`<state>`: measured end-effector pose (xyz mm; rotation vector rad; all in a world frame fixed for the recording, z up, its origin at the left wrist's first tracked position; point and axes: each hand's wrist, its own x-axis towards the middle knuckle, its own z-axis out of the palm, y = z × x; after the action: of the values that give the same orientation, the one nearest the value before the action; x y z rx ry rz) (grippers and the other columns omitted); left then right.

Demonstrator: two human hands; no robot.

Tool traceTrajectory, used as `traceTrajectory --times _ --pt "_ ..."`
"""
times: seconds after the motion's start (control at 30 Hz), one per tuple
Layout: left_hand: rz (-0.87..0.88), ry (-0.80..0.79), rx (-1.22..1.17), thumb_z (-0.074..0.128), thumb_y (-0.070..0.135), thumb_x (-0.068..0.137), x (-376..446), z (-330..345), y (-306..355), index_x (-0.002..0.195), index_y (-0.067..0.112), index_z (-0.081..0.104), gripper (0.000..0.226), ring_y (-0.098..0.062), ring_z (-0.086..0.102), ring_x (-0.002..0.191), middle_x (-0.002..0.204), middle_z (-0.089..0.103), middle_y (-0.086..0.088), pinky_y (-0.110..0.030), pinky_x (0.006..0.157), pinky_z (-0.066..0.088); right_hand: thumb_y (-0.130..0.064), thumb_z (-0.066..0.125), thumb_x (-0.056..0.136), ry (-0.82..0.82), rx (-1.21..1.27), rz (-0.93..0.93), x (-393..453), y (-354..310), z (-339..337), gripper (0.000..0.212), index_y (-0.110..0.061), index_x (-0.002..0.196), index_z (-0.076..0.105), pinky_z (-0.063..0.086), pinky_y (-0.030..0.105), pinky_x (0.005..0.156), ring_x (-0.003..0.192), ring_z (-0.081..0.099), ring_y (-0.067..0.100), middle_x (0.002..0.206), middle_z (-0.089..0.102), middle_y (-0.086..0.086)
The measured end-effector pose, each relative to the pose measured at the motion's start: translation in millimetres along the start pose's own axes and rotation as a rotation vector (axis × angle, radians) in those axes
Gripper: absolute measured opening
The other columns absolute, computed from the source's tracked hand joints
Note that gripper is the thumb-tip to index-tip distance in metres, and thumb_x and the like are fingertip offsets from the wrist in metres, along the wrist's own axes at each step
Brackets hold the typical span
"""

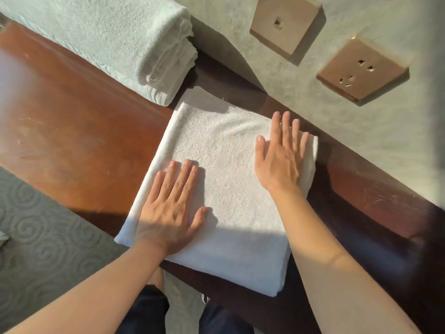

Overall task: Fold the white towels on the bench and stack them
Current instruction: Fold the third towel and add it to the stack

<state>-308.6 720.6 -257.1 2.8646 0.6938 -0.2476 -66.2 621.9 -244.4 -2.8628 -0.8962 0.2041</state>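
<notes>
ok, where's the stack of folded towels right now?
In the head view the stack of folded towels lies at upper left on the wooden bench, against the wall, just beyond the far-left corner of the towel under both hands.

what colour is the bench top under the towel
Reddish-brown polished wood: the bench shows it best in the head view, left of the white towel.
</notes>
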Motion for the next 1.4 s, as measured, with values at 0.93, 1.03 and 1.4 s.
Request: traceTrajectory --times 0.93,1.03,1.4 --pt "0.023 0.003 -0.004 0.038 0.059 0.093 3 -4 -4 0.162 0.014 0.009 0.088 -0.028 0.001 0.157 0.169 0.005 -0.002 -0.045 0.126 0.002 -0.041 0.024 0.108 -0.116 0.158 -0.474 58 -96 9 0.057 -0.025 0.162 0.016 -0.003 0.045 0.125 0.157 0.004 0.024 0.17 0.009 0.003" --pt "0.013 -0.026 -0.01 0.026 0.061 0.092 3 -4 -4 0.162 0.016 -0.001 0.088 -0.026 -0.009 0.156 0.169 -0.006 0.0 -0.043 0.127 -0.005 -0.046 0.02 0.106 -0.033 0.276 -0.191 -38 -66 12 0.062 -0.021 0.162 0.015 0.001 0.045 0.126 0.157 0.006 0.021 0.169 0.012 0.003" --pt "0.011 0.038 0.009 0.01 0.064 0.091 3 2 -3 0.162 0.019 -0.009 0.086 -0.022 -0.016 0.155 0.169 -0.012 0.003 -0.043 0.127 -0.002 -0.052 0.012 0.103 0.041 0.001 0.285 -136 5 20 0.069 -0.018 0.163 0.009 -0.001 0.052 0.125 0.157 -0.002 0.023 0.17 0.002 0.002"
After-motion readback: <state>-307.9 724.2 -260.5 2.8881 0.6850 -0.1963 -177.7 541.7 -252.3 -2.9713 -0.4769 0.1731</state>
